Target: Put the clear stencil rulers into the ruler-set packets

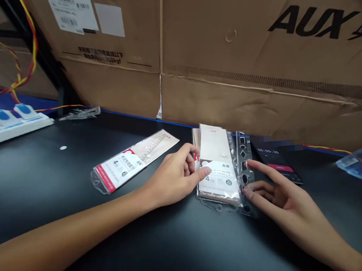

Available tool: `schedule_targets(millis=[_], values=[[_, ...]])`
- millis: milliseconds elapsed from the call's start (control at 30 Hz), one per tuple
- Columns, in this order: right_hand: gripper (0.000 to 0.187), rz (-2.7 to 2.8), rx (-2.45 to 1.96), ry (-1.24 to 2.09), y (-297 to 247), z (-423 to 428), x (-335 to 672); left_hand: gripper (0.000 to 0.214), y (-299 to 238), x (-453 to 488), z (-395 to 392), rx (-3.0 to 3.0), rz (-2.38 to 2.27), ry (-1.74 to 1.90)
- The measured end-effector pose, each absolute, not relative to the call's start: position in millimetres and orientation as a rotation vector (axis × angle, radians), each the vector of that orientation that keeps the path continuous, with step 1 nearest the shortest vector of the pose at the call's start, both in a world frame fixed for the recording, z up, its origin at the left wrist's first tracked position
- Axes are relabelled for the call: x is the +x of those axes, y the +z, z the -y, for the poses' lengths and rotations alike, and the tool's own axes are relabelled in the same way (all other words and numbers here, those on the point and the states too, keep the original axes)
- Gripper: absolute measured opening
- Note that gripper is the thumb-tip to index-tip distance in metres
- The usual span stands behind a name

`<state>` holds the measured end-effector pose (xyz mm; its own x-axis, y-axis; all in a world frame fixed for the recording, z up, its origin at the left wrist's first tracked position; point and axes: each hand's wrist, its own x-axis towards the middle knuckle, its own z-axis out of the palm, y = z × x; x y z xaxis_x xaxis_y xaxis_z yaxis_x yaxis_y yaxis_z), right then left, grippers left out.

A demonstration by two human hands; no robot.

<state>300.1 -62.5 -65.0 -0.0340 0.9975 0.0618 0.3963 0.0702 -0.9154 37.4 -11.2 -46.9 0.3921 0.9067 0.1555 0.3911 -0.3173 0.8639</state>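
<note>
My left hand (181, 177) has its fingers curled at the left edge of a stack of clear ruler packets (218, 170), its thumb lying over the top packet's face. A white card with a "4" and red parts shows through the plastic. Along the stack's right side runs a clear stencil ruler (243, 147) with dark-looking square, round and diamond cut-outs. My right hand (283, 202) touches that strip with index fingertip and thumb, which are spread apart; its other fingers are bent. Another ruler packet (133, 162) lies flat to the left of my left hand.
A phone (275, 161) showing a timer lies behind my right hand. Large cardboard boxes (226, 77) stand along the back. A white power strip (17, 127) with plugs and cables is at left, near a clear plastic bundle (80, 113). A bluish plastic wrapper (361, 161) lies far right.
</note>
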Motion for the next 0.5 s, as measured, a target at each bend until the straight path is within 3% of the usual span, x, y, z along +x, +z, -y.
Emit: schedule_targets(millis=[200,333,500], values=[[0.066,1.605,-1.447,0.859,-73,50,306,0.075,-46,38,20,2.346,-1.0,0.719],[0.057,1.848,-1.504,0.518,-75,46,306,0.068,-50,40,22,2.397,-1.012,0.717],[0.061,1.97,-1.501,0.45,-71,51,306,0.056,-50,39,21,2.429,-1.025,0.681]])
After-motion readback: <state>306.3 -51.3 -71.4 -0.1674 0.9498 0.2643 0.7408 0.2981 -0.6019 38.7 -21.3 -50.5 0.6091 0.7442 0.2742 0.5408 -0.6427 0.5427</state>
